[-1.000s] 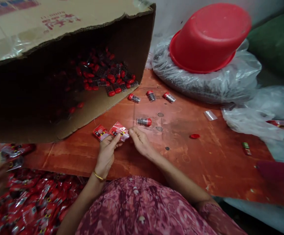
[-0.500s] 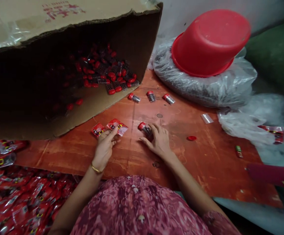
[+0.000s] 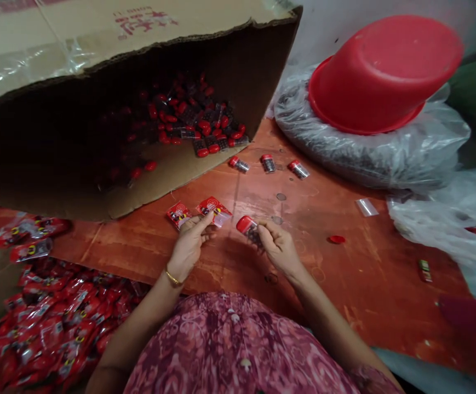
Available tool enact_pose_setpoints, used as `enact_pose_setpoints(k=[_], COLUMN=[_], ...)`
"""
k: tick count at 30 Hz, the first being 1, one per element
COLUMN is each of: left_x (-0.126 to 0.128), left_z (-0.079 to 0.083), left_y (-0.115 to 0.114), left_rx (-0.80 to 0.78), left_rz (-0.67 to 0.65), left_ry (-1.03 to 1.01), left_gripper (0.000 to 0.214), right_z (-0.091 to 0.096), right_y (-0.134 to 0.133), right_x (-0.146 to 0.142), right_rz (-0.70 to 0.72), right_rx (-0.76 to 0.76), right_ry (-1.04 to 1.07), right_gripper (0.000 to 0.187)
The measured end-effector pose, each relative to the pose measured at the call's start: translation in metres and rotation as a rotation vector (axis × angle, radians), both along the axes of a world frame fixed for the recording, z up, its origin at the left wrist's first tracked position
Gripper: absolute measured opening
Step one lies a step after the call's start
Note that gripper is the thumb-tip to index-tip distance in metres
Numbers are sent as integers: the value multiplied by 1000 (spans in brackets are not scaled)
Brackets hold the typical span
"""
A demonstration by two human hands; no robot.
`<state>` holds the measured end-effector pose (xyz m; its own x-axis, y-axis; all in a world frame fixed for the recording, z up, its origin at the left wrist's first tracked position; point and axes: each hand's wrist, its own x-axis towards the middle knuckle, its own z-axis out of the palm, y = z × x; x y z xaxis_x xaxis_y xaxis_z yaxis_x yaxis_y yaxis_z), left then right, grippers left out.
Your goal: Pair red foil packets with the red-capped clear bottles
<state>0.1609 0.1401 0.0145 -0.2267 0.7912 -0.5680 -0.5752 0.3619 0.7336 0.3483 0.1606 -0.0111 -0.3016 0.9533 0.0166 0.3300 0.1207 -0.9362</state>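
Beyond the hands, three vials [image 3: 267,163] before the carton [image 3: 98,109].

counter [image 3: 356,284]: worn reddish wood, scuffed | box [image 3: 98,49]: matt corrugated cardboard | basin [image 3: 385,71]: smooth red plastic | sachet [image 3: 215,209]: glossy foil | vial [image 3: 249,228]: clear plastic, red cap
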Motion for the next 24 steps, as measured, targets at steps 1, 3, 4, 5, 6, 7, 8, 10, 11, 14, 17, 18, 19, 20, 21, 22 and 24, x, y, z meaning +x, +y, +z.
enact_pose_setpoints(k=[1,3,4,5,6,7,8,10,11,14,17,18,19,20,21,22,24], left_x=[1,3,3,4,4,3,3,2,1,1,6,8,10,13,15,18,21], left_z=[1,2,3,3,3,2,1,-2,-3,-5,-2,-1,0,0,0,0,-3], left_y=[0,-1,-2,-2,-3,-3,-4,-4,-5,-5,-5,-6,-6,-6,-6,-6,-7], left_rx=[7,20,26,30,34,40,48,71,85,117,129,132,140,151,163,176,201], left_rz=[-13,-49,-75,-102,-129,-151,-168,-192,-204,-229,-233,-232,-230,-224,-214,-200,-163], left_ry=[20,54,69,85,105,127,151,191,204,203,151,126,100,76,57,43,27], left_gripper=[35,38,40,41,42,42,43,42,41,38,37,37,37,37,37,36,34], right_z=[7,17,19,20,20,20,19,17,17,15,11,9,8,6,5,4,2], right_y=[-5,-11,-12,-13,-13,-12,-11,-10,-10,-11,-13,-13,-13,-13,-14,-14,-14], right_x=[-4,-10,-13,-15,-16,-17,-17,-16,-15,-14,-15,-16,-17,-18,-20,-21,-25], right_rz=[41,104,123,136,142,142,136,121,119,135,99,78,60,46,34,22,-16], right_rx=[-69,-161,-187,-208,-227,-246,-260,-281,-290,-307,-306,-308,-314,-322,-331,-338,-341], right_ry=[77,166,191,209,221,230,238,249,255,268,294,310,328,347,364,380,405], right_gripper=[31,30,29,29,29,29,30,30,30,29,31,32,33,34,34,34,33])
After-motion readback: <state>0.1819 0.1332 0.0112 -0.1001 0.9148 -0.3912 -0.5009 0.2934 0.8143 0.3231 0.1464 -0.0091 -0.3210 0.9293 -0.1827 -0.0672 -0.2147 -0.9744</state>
